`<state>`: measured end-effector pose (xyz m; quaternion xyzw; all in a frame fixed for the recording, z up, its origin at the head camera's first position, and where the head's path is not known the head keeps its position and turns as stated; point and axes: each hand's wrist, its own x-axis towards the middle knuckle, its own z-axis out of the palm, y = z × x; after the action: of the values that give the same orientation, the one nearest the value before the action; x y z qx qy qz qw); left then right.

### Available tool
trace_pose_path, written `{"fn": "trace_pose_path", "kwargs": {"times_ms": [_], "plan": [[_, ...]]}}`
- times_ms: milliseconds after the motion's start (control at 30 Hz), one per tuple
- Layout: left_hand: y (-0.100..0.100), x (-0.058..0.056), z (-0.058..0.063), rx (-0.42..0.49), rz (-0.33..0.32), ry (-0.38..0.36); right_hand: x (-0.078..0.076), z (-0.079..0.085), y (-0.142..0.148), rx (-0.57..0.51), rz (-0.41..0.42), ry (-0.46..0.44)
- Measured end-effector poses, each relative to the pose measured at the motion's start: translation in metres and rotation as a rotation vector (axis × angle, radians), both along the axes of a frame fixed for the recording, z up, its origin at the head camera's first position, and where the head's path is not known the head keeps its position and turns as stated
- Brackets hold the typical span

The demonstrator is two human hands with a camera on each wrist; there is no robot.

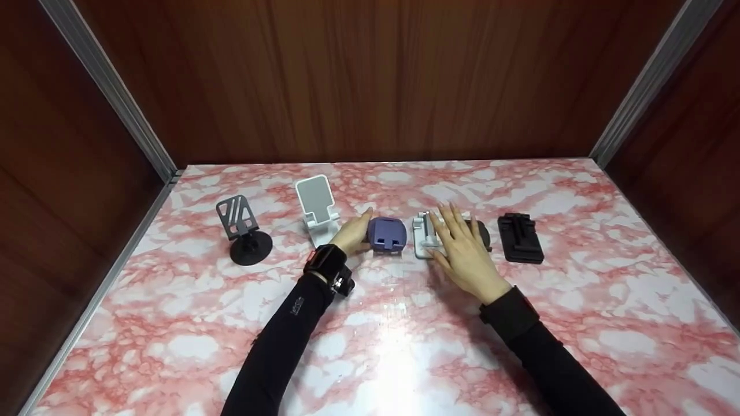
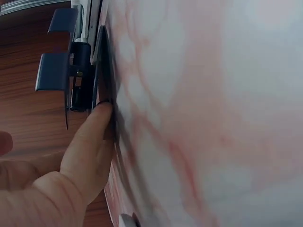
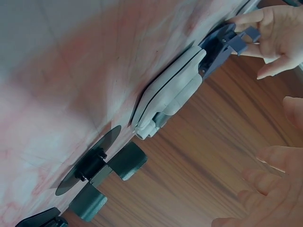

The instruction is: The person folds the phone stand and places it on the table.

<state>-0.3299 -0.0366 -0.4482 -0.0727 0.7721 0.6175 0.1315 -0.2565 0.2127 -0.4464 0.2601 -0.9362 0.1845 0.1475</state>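
Note:
Five-fingered and bare, my left hand (image 1: 351,234) holds the left edge of a purple folded phone stand (image 1: 387,232). In the left wrist view, its thumb (image 2: 87,137) touches the rim of the stand's flat base (image 2: 100,71). My right hand (image 1: 467,260), fingers straight and spread, is over a white folded phone stand (image 1: 422,245). The right wrist view shows that hand (image 3: 270,194) apart from the white stand (image 3: 168,92). A dark green phone stand with a round base (image 3: 111,137) lies beside it, partly hidden by the fingers in the head view.
Left of my hands stand a raised white phone stand (image 1: 317,202) and a grey slotted one on a round base (image 1: 250,247). A black folded phone stand (image 1: 521,238) lies to the right. Wood-grain panels (image 1: 370,81) enclose the marbled table (image 1: 191,346).

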Motion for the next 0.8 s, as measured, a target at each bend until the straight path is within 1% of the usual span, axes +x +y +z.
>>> {"fn": "trace_pose_path", "kwargs": {"times_ms": [133, 200, 233, 267, 333, 400, 433, 467, 500, 567, 633, 733, 800], "plan": [[-0.004, 0.000, 0.003, -0.126, -0.030, 0.040, -0.001, -0.002, 0.001, -0.003, -0.001, -0.004], [-0.006, 0.000, 0.006, -0.188, -0.057, 0.073, -0.001, -0.002, 0.001, -0.006, -0.002, -0.007], [-0.007, -0.001, 0.004, -0.240, -0.069, 0.101, -0.001, -0.003, 0.001, -0.006, -0.003, -0.007], [-0.008, -0.001, 0.006, -0.270, -0.081, 0.121, -0.001, -0.003, 0.000, -0.007, -0.003, -0.008], [-0.009, 0.000, 0.008, -0.292, -0.091, 0.136, -0.002, -0.003, 0.000, -0.004, -0.002, -0.009], [-0.010, -0.001, 0.007, -0.316, -0.089, 0.156, -0.002, -0.003, 0.000, -0.002, 0.000, -0.012], [-0.010, -0.001, 0.007, -0.312, -0.090, 0.155, -0.002, -0.003, -0.001, -0.001, 0.001, -0.014], [-0.010, 0.001, 0.009, -0.287, -0.093, 0.144, -0.002, -0.003, -0.001, -0.001, 0.002, -0.017], [-0.010, 0.001, 0.009, -0.269, -0.093, 0.136, -0.002, -0.003, -0.001, -0.001, 0.002, -0.020], [-0.010, 0.001, 0.008, -0.263, -0.101, 0.141, -0.001, -0.003, -0.001, -0.002, 0.000, -0.024], [-0.010, 0.003, 0.009, -0.237, -0.113, 0.132, -0.002, -0.004, -0.001, -0.001, -0.002, -0.024], [-0.010, -0.002, 0.003, -0.292, -0.123, 0.165, -0.003, -0.005, 0.000, 0.000, -0.001, -0.018], [-0.012, -0.012, -0.008, -0.325, -0.137, 0.186, -0.003, -0.005, 0.000, -0.002, 0.001, -0.016]]}}
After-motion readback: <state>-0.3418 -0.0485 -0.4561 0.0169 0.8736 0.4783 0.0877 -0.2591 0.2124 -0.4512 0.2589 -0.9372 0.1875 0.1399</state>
